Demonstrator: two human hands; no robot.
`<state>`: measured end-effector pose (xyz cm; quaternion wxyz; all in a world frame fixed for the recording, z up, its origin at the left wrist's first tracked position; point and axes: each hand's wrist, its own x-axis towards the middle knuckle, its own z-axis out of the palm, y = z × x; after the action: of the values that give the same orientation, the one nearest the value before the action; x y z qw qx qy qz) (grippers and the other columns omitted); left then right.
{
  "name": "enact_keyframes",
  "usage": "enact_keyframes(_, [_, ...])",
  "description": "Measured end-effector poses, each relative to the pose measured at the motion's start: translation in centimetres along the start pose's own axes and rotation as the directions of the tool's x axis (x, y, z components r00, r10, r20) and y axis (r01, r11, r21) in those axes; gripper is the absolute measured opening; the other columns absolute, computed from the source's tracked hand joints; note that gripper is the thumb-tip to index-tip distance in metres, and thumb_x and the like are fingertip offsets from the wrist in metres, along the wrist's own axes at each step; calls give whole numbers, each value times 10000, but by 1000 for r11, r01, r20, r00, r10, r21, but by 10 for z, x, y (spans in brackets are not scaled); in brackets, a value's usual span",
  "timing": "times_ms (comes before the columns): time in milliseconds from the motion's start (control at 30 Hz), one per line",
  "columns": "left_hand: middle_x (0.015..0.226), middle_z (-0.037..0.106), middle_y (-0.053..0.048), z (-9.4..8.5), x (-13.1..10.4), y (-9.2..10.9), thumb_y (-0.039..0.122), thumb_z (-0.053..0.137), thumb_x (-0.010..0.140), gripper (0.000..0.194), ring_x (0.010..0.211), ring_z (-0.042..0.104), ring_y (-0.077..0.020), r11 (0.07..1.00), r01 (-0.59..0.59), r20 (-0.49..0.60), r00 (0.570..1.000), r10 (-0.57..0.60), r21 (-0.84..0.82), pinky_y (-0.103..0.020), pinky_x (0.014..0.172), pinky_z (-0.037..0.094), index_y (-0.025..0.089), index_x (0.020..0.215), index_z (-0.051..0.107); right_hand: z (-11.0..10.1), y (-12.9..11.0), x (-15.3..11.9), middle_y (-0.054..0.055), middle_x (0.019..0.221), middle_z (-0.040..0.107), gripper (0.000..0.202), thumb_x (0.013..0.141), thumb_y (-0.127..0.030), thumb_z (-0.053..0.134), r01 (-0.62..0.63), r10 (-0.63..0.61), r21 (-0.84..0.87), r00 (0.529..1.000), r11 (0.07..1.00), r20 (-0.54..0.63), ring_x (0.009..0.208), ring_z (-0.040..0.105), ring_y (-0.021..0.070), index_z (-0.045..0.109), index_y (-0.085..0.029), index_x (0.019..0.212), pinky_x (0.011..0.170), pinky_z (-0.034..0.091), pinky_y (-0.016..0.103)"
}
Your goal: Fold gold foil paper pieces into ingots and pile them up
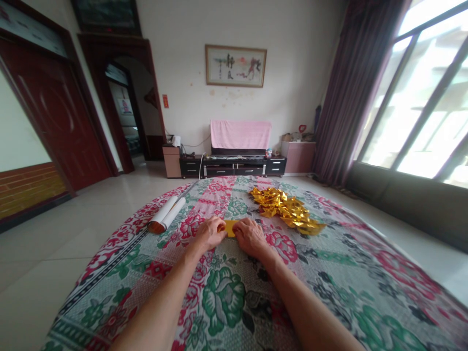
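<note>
Between my two hands lies a small folded piece of gold foil paper (230,228), just above the flowered tablecloth (223,297) or resting on it; I cannot tell which. My left hand (211,233) pinches its left end with curled fingers. Its right end is gripped by my right hand (251,237), whose fingers are bent over the paper. The fingertips hide both ends of the strip. Beyond my right hand sits a heap of shiny folded gold foil pieces (283,208), pointed at their ends.
On the left of the round table lies a white roll (166,214) with a gold-coloured inside. Past the far table edge stands a low black cabinet (234,169) with a pink cloth (241,134) over what is on it. A window (424,92) with a purple curtain (360,87) is at right.
</note>
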<state>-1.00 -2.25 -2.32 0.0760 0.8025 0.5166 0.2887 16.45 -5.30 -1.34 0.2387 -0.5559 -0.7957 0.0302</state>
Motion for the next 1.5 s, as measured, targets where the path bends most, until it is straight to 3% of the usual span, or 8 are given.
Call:
enact_keyframes(267, [957, 598, -25, -7, 3, -24, 111, 494, 651, 260, 747, 539, -102, 963, -77, 111, 988, 109, -259, -218, 700, 441, 161, 869, 625, -10, 15, -1, 3, 1096, 496, 263, 837, -304, 414, -5, 7, -28, 997, 1000, 81, 972, 428, 195, 606, -373, 1003, 818, 294, 352])
enact_keyframes(600, [1017, 624, -29, -20, -2, -25, 61, 443, 609, 379, 803, 563, -108, 945, -52, 163, 980, 110, -324, -207, 758, 446, 148, 923, 637, -20, 24, 4, 0, 1115, 503, 311, 802, -215, 415, -9, 0, 51, 985, 999, 173, 993, 430, 195, 638, -348, 974, 831, 296, 363])
enact_keyframes(800, [979, 645, -8, -25, 0, -28, 8, 396, 574, 469, 827, 572, -130, 985, -8, 77, 997, 21, -174, -241, 778, 451, 182, 928, 649, -16, 25, 4, -9, 1107, 517, 303, 799, -213, 436, -8, 1, 55, 991, 998, 135, 1005, 435, 196, 640, -361, 967, 858, 291, 364])
enact_keyframes(900, [928, 648, -50, -21, 1, -8, 34, 407, 651, 392, 845, 569, -165, 999, 43, -102, 994, -45, -20, -296, 814, 439, 171, 925, 651, -15, 23, 3, -7, 1107, 524, 281, 804, -250, 446, -33, 26, 54, 992, 998, 125, 998, 440, 206, 641, -373, 964, 840, 298, 377])
enact_keyframes(967, [1023, 614, -78, -13, 2, 11, 87, 446, 710, 317, 960, 528, -192, 996, -26, -199, 979, 43, 88, -336, 910, 382, 167, 950, 637, -15, 23, 3, -3, 1108, 523, 282, 803, -256, 453, -34, 28, 44, 991, 998, 128, 984, 445, 206, 638, -377, 978, 830, 304, 377])
enact_keyframes(1133, [1058, 560, -76, 5, 1, 30, 300, 505, 778, 200, 986, 504, -214, 980, -84, -70, 993, 98, 180, -372, 909, 374, 212, 897, 640, -15, 23, 2, 6, 1112, 517, 319, 806, -234, 447, -10, 6, 36, 992, 999, 129, 983, 446, 196, 618, -383, 1031, 845, 299, 375])
enact_keyframes(1367, [1149, 523, -67, -5, 1, -5, 292, 599, 694, 406, 1096, 473, -205, 997, -59, 10, 998, 58, 44, -336, 956, 361, 213, 1090, 563, -18, 22, 3, -3, 1100, 535, 262, 811, -279, 443, -37, 30, 55, 991, 998, 132, 969, 451, 200, 657, -358, 939, 826, 307, 371])
enact_keyframes(1500, [1159, 542, -72, -13, 1, -9, 206, 570, 693, 466, 1117, 471, -194, 1000, 8, 26, 1000, -8, -14, -333, 970, 352, 195, 1156, 518, -17, 23, 2, -2, 1132, 518, 260, 810, -280, 437, -31, 26, 40, 991, 999, 133, 987, 445, 204, 648, -351, 944, 833, 304, 377])
